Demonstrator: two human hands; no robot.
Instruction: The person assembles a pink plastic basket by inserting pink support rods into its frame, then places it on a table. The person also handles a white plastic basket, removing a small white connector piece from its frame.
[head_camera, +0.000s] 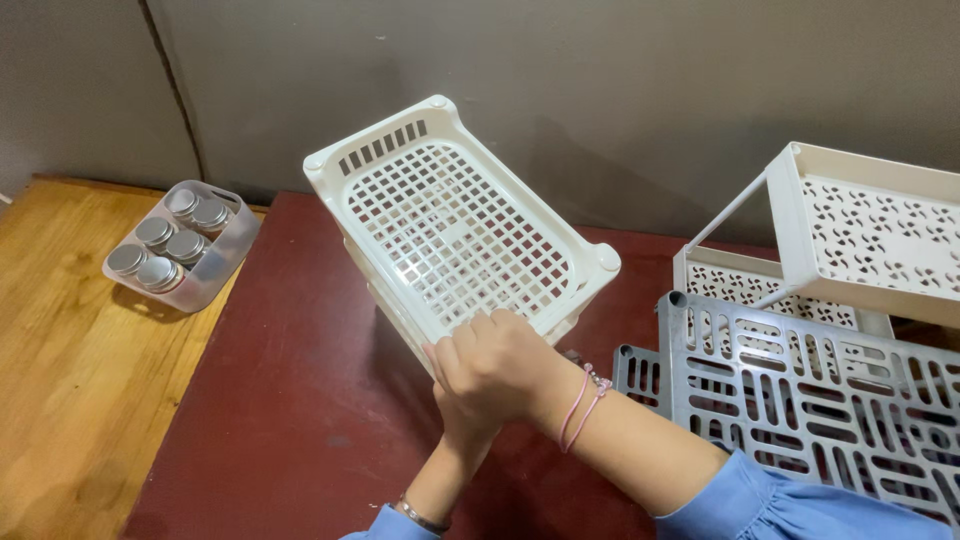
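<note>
**White basket held tilted above the red surface**

The white basket (455, 225) is a plastic one with a grid of square holes in its bottom. It is lifted and tilted, so its underside faces the camera, and it seems to sit on at least 1 more basket of the same kind. The right hand (495, 362) grasps its near edge, fingers curled over the rim. The left hand (462, 425) is below the right one and mostly hidden by it; I cannot tell if it grips the basket.

The basket is above the dark red surface (300, 410). At the right lie 2 grey trays (800, 390) with slots, and behind them stands a white rack (860, 235). At the left, on the wooden surface (70, 360), a clear box (215, 270) holds 6 small jars with metal lids (165, 245).
</note>
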